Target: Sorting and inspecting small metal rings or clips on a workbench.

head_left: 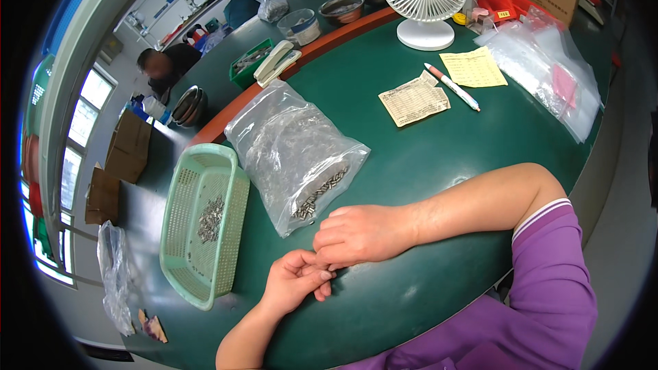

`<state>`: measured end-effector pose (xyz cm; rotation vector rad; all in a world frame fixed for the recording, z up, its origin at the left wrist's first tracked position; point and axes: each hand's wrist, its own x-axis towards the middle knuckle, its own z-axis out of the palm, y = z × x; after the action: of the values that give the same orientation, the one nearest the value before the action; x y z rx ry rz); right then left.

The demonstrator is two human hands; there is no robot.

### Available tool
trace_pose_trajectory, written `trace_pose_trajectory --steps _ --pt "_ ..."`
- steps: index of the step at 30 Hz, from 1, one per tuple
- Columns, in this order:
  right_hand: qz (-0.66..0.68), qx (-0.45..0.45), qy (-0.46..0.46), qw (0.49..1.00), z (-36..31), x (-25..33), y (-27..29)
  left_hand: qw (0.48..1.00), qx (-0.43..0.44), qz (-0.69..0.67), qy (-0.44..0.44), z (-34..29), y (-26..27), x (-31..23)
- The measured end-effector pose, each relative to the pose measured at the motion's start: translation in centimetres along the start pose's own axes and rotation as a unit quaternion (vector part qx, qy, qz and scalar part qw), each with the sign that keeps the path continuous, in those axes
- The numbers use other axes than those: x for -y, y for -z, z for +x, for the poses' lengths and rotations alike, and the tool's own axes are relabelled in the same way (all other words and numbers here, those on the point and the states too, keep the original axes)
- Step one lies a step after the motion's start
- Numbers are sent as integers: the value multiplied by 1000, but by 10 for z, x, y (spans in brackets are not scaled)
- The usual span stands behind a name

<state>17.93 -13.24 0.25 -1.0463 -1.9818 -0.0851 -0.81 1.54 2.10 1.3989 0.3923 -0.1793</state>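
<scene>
Your left hand (pixel 296 279) and right hand (pixel 365 234) meet at the fingertips over the near part of the green tabletop (pixel 411 171). The fingers of both are curled in; with the 2 hands overlapping, I cannot tell whether either grip is closed on a small piece. Just beyond your right hand lies a clear plastic bag (pixel 295 144), slanting away to the far left, with small metal pieces (pixel 322 194) gathered at its near right end. Left of it stands a pale green basket (pixel 234 236), long and perforated, with metal bits (pixel 211 219) scattered on its bottom. Farther off, right of the plastic bag, a white and orange pen (pixel 454 89) lies between a beige slip (pixel 413 101) and a yellow slip (pixel 474 67). At the far side you have a white fan (pixel 426 34), upright, with clear bags (pixel 545 72) piled to its right.
</scene>
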Motion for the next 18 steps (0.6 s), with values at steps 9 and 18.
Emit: trace_pose_trajectory --steps 9,18 --pt "41 1 -28 999 -1 1 1 999 -19 17 -22 -1 -3 0" --pt "22 -45 -154 987 0 -10 2 994 -50 4 -100 10 3 6"
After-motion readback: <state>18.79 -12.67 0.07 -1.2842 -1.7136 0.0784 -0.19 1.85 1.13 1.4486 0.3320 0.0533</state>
